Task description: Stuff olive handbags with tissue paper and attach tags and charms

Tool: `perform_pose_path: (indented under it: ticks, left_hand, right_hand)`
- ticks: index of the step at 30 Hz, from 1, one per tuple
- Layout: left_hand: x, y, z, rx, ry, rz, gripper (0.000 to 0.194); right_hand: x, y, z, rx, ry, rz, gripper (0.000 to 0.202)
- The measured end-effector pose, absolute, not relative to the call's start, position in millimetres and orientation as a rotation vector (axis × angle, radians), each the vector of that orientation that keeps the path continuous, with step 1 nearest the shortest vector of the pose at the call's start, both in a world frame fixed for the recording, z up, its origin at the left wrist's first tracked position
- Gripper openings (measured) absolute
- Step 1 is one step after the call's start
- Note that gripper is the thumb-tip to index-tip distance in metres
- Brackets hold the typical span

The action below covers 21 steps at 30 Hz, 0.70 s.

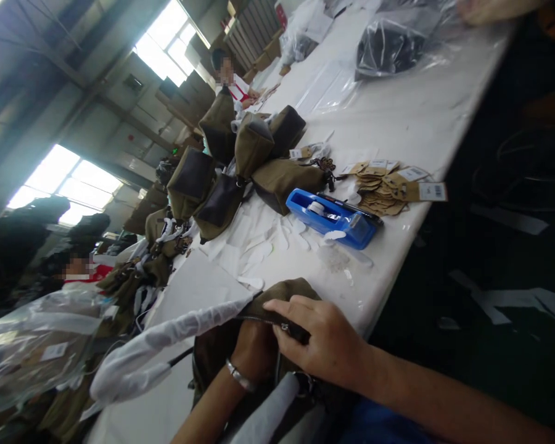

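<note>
A dark olive handbag [293, 290] lies open in front of me at the table's near edge. My left hand [255, 348], with a silver bracelet [240, 376] at the wrist, reaches through its zipped opening; the fingers are hidden inside. Thumb and fingers of my right hand [319, 336] pinch the bag's rim beside the zipper pull [285, 327]. One handle [166, 345], wrapped in white tissue, sticks out to the left. Another wrapped handle [271, 410] hangs over the near side, below my hands.
A blue tape dispenser [358, 234] and a pile of brown tags [388, 188] sit ahead. Several olive bags [254, 145] stand beyond white paper strips [263, 246]. Plastic-wrapped goods [393, 46] lie farther off. Two other people are across the table, one at left [81, 274], one far back [238, 89].
</note>
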State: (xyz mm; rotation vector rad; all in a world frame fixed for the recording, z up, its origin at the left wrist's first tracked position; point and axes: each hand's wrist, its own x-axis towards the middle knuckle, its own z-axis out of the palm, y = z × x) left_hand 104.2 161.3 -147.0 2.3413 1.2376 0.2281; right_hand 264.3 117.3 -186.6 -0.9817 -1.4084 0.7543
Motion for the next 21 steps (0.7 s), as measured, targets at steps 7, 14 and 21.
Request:
perform_pose_path:
  ticks: [7, 14, 21]
  left_hand:
    - [81.7, 145.3, -142.9, 2.272, 1.148, 0.216, 0.036]
    - [95.2, 158.7, -156.8, 2.229, 1.219, 0.222, 0.037]
    - [75.3, 157.9, -129.9, 2.104, 1.273, 0.212, 0.041]
  right_hand:
    - [261.9, 114.5, -183.6, -0.936, -1.386, 0.769, 0.034]
    - [261.9, 113.0, -186.0, -0.859, -1.381, 0.732, 0.029]
    - [283.8, 119.7, -189.8, -1.206, -1.633, 0.461, 0.028]
